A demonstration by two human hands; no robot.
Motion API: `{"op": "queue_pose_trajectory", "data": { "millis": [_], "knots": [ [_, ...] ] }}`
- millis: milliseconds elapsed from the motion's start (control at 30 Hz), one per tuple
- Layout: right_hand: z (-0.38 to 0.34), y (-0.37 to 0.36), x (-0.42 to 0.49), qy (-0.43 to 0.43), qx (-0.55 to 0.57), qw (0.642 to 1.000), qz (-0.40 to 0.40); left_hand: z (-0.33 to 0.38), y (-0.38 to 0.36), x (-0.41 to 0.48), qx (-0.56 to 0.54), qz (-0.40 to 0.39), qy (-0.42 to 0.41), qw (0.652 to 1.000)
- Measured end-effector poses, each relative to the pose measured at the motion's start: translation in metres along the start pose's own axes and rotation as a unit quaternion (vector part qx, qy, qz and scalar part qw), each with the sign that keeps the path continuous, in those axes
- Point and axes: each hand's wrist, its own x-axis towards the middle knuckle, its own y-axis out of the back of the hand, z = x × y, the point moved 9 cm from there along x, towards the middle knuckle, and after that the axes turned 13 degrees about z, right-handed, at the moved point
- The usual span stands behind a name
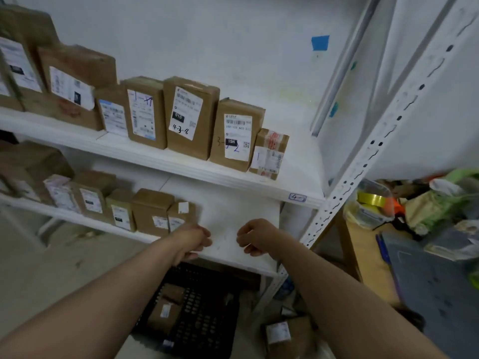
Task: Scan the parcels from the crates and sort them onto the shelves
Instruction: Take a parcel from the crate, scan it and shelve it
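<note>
Both my arms reach out over the bare right part of the lower white shelf (233, 211). My left hand (193, 239) and my right hand (255, 237) face each other a short gap apart, fingers curled in, with nothing visible in either. Brown labelled parcels (153, 212) stand in a row just left of my left hand. More parcels (190, 117) line the upper shelf (259, 182). Below my hands a black crate (207, 322) on the floor holds a few small parcels (166, 313).
Another parcel (286, 334) lies on the floor right of the crate. A perforated white shelf post (363, 172) rises at the right. Beyond it a wooden desk (368, 257) carries tape rolls, bags and a dark mat (435, 286).
</note>
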Motion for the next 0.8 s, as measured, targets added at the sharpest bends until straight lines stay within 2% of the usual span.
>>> {"op": "queue_pose_trajectory", "data": {
  "millis": [200, 367, 467, 633, 800],
  "knots": [
    [0.066, -0.118, 0.009, -0.124, 0.009, 0.983, -0.138, -0.115, 0.023, 0.014, 0.004, 0.026, 0.120, 0.992],
    [0.105, -0.188, 0.035, -0.127, -0.033, 0.975, -0.178, -0.187, 0.037, 0.041, 0.015, 0.075, 0.188, 0.979],
    [0.128, -0.211, 0.066, -0.150, -0.040, 0.974, -0.168, -0.209, 0.036, 0.066, 0.018, 0.082, 0.187, 0.979],
    [0.173, -0.244, 0.102, -0.183, -0.052, 0.971, -0.146, -0.261, 0.016, 0.095, -0.033, 0.078, 0.243, 0.966],
    [0.219, -0.283, 0.146, -0.170, -0.097, 0.970, -0.144, -0.314, -0.005, 0.137, -0.040, 0.085, 0.254, 0.963]
  ]
}}
